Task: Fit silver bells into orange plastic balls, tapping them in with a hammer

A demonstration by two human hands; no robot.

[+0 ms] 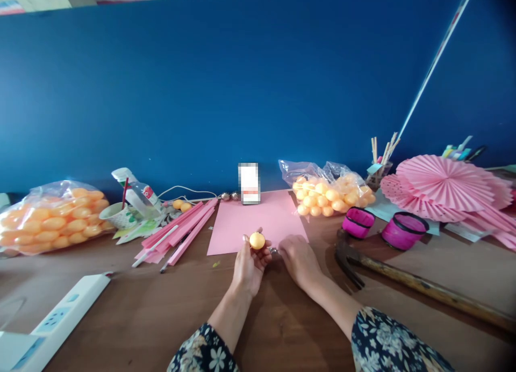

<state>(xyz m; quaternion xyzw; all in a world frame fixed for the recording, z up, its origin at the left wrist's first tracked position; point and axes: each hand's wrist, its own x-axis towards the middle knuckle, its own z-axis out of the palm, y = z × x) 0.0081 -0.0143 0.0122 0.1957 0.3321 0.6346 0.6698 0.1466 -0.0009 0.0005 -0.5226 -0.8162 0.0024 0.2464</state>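
My left hand (249,264) is closed around a small yellow-orange ball (257,241), holding it between thumb and fingers above the front edge of a pink sheet (234,229). To its right, my right hand (298,259) is closed, back upward, with its fingers pinching a small silver metal piece (273,250). That piece points at my left fingertips; whether it touches them I cannot tell. A phone-like upright thing (249,184), pixelated, stands at the sheet's far edge. Two shiny metal balls (230,196) lie beside it.
Bags of orange balls (52,221) (326,197) lie left and right. Pink paper strips (185,229), a paper cup (121,216) and a power strip (60,321) are on the left. On the right are magenta bands (404,231), a hammer (427,288) and pink paper fans (447,184).
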